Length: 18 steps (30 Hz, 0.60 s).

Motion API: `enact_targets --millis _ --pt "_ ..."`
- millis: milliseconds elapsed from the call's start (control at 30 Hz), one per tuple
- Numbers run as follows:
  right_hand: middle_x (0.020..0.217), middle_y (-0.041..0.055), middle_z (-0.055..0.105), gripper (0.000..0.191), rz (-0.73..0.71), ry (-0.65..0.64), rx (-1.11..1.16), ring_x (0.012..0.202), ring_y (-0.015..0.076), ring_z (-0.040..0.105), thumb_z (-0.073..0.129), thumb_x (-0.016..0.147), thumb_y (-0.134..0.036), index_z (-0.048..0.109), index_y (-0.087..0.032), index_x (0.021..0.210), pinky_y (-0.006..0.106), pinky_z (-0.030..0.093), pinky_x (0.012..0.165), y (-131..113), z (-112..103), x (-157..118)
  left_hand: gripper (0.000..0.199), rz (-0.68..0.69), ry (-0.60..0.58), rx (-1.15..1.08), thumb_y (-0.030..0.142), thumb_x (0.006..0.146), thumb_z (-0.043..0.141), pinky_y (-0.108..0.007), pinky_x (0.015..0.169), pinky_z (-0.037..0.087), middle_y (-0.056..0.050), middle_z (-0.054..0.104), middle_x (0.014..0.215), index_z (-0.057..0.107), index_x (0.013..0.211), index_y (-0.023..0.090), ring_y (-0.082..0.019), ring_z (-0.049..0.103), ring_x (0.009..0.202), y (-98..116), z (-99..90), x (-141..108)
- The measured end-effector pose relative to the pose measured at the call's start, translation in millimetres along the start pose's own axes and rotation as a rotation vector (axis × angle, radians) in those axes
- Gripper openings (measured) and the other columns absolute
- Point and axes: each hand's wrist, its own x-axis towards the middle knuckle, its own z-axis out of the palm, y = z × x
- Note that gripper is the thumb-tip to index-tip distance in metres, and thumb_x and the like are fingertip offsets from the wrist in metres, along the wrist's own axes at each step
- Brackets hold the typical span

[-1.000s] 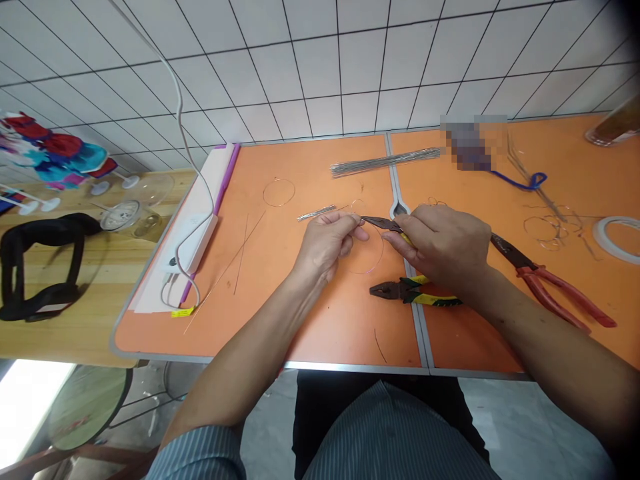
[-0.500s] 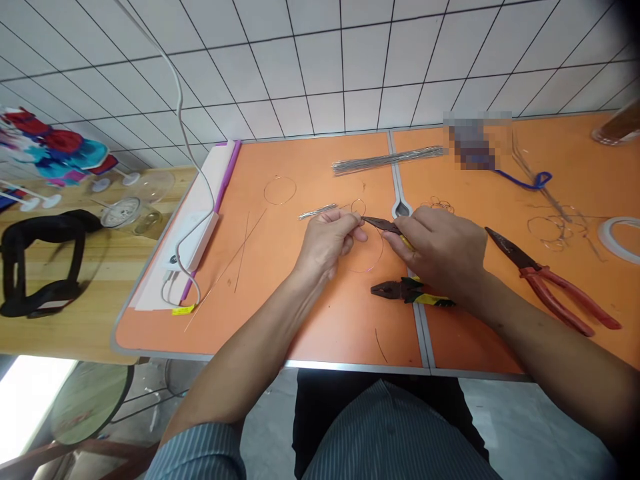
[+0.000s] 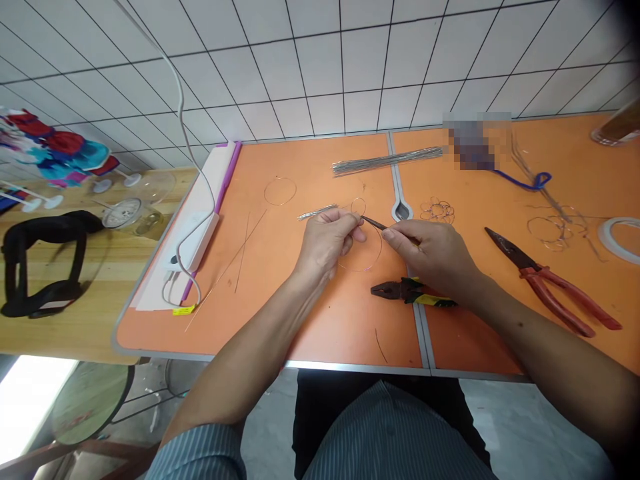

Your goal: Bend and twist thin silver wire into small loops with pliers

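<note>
Left hand [image 3: 327,243] has its grip closed, thumb and fingers pinching a thin copper-coloured wire loop [image 3: 367,267] just above the orange worktop [image 3: 270,327], with a smaller coil at the top of the loop beside the fingertips. Right hand [image 3: 433,257] has its grip closed around small long-nose pliers [image 3: 375,223], handle mostly hidden in the palm, dark nose right at the wire next to the left hand's fingertips; cannot tell if the nose is clamped on the wire. Just below the hands lie yellow-and-black-handled combination pliers [image 3: 413,291]. To the right are red-handled pliers [image 3: 545,290], a cluster of small wire rings [image 3: 437,211], a tangle of wire rings [image 3: 547,230] and a roll of tape [image 3: 613,239]. Farther up is a bundle of straight wires [image 3: 385,161], a smaller wire bundle [image 3: 315,212] sits just beyond the left hand, and a single wire ring [image 3: 280,191] lies to the left.
</note>
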Motion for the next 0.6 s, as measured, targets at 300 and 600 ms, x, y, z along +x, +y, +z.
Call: enact_targets --millis 300,600 --pt "0.092 0.0101 0.079 0.044 -0.284 0.307 -0.528 0.081 0.0227 0.062 0.055 0.117 -0.049 0.084 -0.020 0.100 0.038 0.031 0.070 5.6 1.9 1.2 0.013 -0.025 0.016 -0.023 0.024 0.073 0.073 -0.023 0.042 0.019 0.000 0.066 0.057 0.067 0.064 0.016 -0.004 0.034 0.039 2.0 -1.6 3.1" --pt "0.089 0.0091 0.077 0.046 -0.294 0.275 -0.582 0.077 0.0221 0.056 0.054 0.118 -0.052 0.081 -0.021 0.097 0.040 0.027 0.068 2.6 -1.2 0.9 0.013 -0.011 0.018 0.001 0.025 0.074 0.074 -0.023 0.044 0.020 -0.001 0.067 0.058 0.068 0.065 0.017 -0.004 0.034 0.041 -0.8 0.0 0.5"
